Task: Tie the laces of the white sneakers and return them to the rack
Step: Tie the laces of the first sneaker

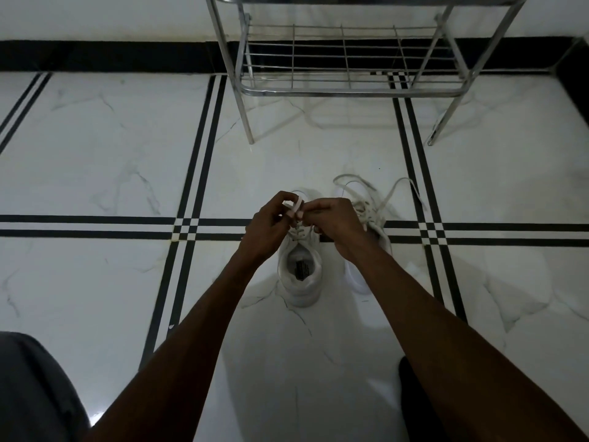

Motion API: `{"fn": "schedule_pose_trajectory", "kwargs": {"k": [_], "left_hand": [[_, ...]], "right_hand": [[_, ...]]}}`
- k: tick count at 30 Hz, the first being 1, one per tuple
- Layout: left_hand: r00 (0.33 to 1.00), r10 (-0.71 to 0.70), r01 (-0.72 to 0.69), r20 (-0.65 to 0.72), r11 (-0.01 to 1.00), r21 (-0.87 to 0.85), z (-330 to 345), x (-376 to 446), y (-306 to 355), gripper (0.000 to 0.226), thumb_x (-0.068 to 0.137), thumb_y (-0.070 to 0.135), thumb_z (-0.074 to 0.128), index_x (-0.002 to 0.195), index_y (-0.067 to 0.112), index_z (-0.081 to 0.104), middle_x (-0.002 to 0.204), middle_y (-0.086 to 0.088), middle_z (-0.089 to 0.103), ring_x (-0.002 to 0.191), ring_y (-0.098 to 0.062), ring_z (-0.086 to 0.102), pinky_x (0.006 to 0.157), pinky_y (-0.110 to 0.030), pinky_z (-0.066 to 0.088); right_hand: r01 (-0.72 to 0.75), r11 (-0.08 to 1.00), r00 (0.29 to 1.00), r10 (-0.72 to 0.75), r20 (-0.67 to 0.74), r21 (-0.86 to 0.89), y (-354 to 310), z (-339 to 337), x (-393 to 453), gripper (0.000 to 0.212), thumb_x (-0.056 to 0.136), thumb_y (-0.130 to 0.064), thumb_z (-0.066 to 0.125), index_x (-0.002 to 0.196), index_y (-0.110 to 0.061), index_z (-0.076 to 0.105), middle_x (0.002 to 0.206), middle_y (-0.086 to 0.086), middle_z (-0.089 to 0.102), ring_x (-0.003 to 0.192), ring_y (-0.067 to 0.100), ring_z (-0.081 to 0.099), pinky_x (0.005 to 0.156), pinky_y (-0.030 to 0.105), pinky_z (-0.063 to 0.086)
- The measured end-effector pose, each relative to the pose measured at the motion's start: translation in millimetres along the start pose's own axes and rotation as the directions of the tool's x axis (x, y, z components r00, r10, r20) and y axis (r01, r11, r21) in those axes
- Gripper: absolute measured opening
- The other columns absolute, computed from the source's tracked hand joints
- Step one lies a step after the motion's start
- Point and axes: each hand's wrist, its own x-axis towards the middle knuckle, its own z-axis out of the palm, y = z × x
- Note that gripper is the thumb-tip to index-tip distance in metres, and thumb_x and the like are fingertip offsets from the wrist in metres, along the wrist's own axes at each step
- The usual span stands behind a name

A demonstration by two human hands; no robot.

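Left white sneaker [301, 275]: upright on the marble-patterned floor [111, 154], heel toward the camera, opening visible with a dark label inside; its lace [294, 207] is raised above the tongue. Left hand [271, 223]: fingers curled, pinching a loop of that lace. Right hand [334, 220]: fingertips pressed together on the same lace, just beside the left hand. Right white sneaker [371, 231]: just beside the first, partly hidden behind the right forearm; its loose laces [382, 193] lie spread, untied, on the floor. Metal shoe rack [344, 81]: beyond the shoes, against the wall; its wire lower shelf carries nothing visible. Black tile stripes [197, 148]: crossing the floor under both shoes.
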Motion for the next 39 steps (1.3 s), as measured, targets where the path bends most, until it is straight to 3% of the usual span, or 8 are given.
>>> {"fn": "schedule_pose_trajectory", "kwargs": {"k": [4, 9, 15, 20, 23, 26, 34, 39], "left_hand": [[1.0, -0.005, 0.006, -0.014, 0.993, 0.115, -1, 3, -2, 0.016, 0.099, 0.015, 0.054, 0.111, 0.025, 0.048, 0.087, 0.001, 0.074, 0.065, -0.024, 0.065, 0.063, -0.054, 0.055], [0.998, -0.018, 0.024, -0.057, 0.994, 0.106, 2, 4, -5, 0.039, 0.092, 0.013, 0.061, 0.124, 0.017, 0.039, 0.09, -0.004, 0.077, 0.065, -0.015, 0.064, 0.064, -0.041, 0.051], [0.971, -0.237, 0.231, 0.01, 0.935, -0.27, -6, -3, -22, 0.051, 0.095, 0.018, 0.07, 0.139, 0.015, 0.043, 0.096, -0.002, 0.078, 0.096, -0.018, 0.072, 0.088, -0.035, 0.054], [0.959, -0.283, 0.262, -0.026, 0.918, -0.297, -7, -1, -18, 0.048, 0.094, 0.01, 0.07, 0.136, 0.013, 0.046, 0.099, -0.005, 0.076, 0.089, -0.014, 0.069, 0.062, -0.017, 0.052], [0.961, -0.275, 0.255, -0.026, 0.918, -0.305, -6, 0, -16, 0.049, 0.093, 0.013, 0.072, 0.137, 0.014, 0.05, 0.102, -0.007, 0.078, 0.09, -0.013, 0.072, 0.072, -0.026, 0.054], [0.962, -0.273, 0.259, -0.008, 0.92, -0.293, -6, -1, -14, 0.05, 0.096, 0.016, 0.067, 0.143, 0.02, 0.05, 0.11, -0.007, 0.078, 0.097, -0.01, 0.072, 0.075, -0.025, 0.05], [0.986, -0.143, 0.161, 0.081, 0.933, -0.323, -6, -4, -19, 0.068, 0.097, -0.006, 0.054, 0.154, 0.028, 0.037, 0.13, -0.006, 0.072, 0.102, -0.019, 0.074, 0.099, -0.036, 0.054], [0.994, -0.104, 0.1, -0.021, 0.985, -0.14, -3, 1, -20, 0.022, 0.094, 0.008, 0.069, 0.114, 0.011, 0.077, 0.102, -0.005, 0.079, 0.098, -0.023, 0.075, 0.09, -0.041, 0.061]], "right_hand": [[0.089, 0.995, 0.987, -0.093, 0.133, 0.039, 1, -2, -6, 0.017, 0.088, -0.013, 0.073, 0.103, -0.007, 0.078, 0.088, 0.016, 0.076, 0.07, 0.011, 0.068, 0.062, 0.017, 0.054], [0.111, 0.989, 0.989, -0.12, 0.084, 0.097, 1, 1, -8, 0.026, 0.08, -0.031, 0.082, 0.096, -0.011, 0.08, 0.089, 0.016, 0.078, 0.084, 0.022, 0.076, 0.074, 0.028, 0.06], [0.055, 0.964, 0.994, -0.078, 0.079, 0.259, 4, 0, -3, 0.022, 0.086, -0.008, 0.075, 0.106, -0.001, 0.076, 0.089, 0.016, 0.076, 0.077, 0.021, 0.073, 0.074, 0.029, 0.061], [0.261, 0.945, 0.95, -0.216, 0.223, -0.195, 1, -13, -2, 0.015, 0.084, -0.01, 0.077, 0.099, -0.009, 0.08, 0.093, 0.01, 0.078, 0.077, 0.024, 0.076, 0.072, 0.031, 0.064], [0.398, 0.749, 0.917, -0.324, 0.232, -0.53, -1, -13, 7, 0.014, 0.081, -0.009, 0.079, 0.095, -0.012, 0.082, 0.095, 0.009, 0.077, 0.082, 0.019, 0.073, 0.071, 0.017, 0.056], [0.452, 0.619, 0.872, -0.457, 0.173, -0.643, 3, -6, 8, 0.012, 0.078, -0.009, 0.078, 0.084, -0.018, 0.082, 0.088, 0.004, 0.076, 0.081, 0.016, 0.07, 0.075, 0.03, 0.059], [0.341, 0.894, 0.921, -0.379, -0.086, -0.291, 11, 2, 1, 0.009, 0.073, -0.013, 0.083, 0.08, -0.012, 0.077, 0.076, 0.0, 0.076, 0.071, 0.01, 0.073, 0.064, 0.027, 0.06], [0.175, 0.978, 0.98, -0.184, -0.074, -0.11, 6, -8, -4, 0.016, 0.07, -0.016, 0.088, 0.081, -0.009, 0.078, 0.078, 0.013, 0.078, 0.072, 0.032, 0.076, 0.067, 0.043, 0.065]]}}
